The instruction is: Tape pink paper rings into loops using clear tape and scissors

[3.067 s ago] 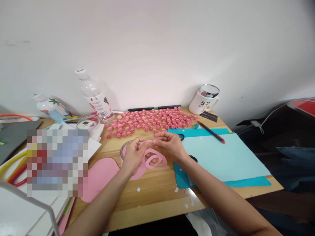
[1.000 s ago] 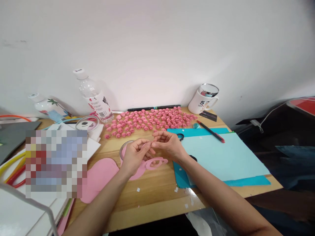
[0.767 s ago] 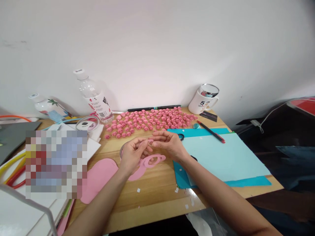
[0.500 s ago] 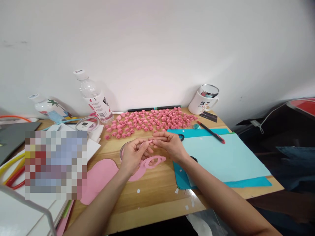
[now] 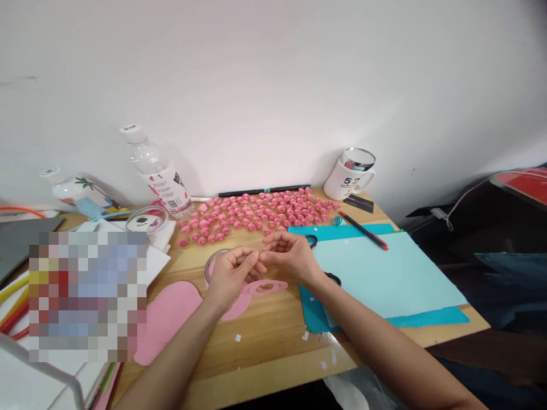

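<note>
the person's left hand (image 5: 228, 277) and right hand (image 5: 293, 257) meet, both pinching a curling pink paper strip (image 5: 255, 288), gripped part hidden, near the far pink rosettes (image 5: 300, 214).

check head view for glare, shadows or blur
Head view: soft shadows on the wall beside the tall bottle and mug; glare near the front edge of the table; a pixelated block at left; left hand and right hand show no obvious blur.

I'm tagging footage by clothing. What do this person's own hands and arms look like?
The left hand and right hand are bare: no gloves, rings or watch show. Both forearms are uncovered, with no sleeve in view.
</note>
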Demonstrator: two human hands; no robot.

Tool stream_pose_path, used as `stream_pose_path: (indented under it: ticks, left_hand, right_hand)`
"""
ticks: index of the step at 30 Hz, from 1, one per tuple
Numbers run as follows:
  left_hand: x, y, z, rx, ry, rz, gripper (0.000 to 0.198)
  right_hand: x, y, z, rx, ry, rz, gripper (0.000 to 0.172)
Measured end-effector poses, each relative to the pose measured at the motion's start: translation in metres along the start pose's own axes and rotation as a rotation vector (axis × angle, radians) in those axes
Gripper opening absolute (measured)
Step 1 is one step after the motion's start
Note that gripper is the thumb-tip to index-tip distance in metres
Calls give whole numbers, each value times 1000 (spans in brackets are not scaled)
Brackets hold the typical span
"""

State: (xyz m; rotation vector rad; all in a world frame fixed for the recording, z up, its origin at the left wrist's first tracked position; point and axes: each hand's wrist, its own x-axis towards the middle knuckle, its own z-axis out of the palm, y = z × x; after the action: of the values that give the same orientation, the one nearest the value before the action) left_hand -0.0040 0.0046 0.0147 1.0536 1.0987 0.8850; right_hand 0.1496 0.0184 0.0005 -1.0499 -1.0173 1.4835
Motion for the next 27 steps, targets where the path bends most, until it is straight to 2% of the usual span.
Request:
stream_pose_path:
  ticks: [9,15,21,25,27]
  left_hand:
    - [-2,10,-4,58,-141,11,27]
    - [-3,14,-6,44,-284,-54,39]
    - [-6,20,-4,111,-253,-31,40]
    - [-6,15,-1,42,-238,-91,36]
    - [-5,11,0,-19,-179,-85,35]
  right_hand:
    - [1,-1,-3,-105,-149,-72,44]
    - [-4,1,-2,-160,-269,-87,53]
    - [-10,-1,4,-199,-269,-82,49]
    - [-11,1,7,-190,-228,-52,44]
    - [-9,1,6,-171,-204,-64,39]
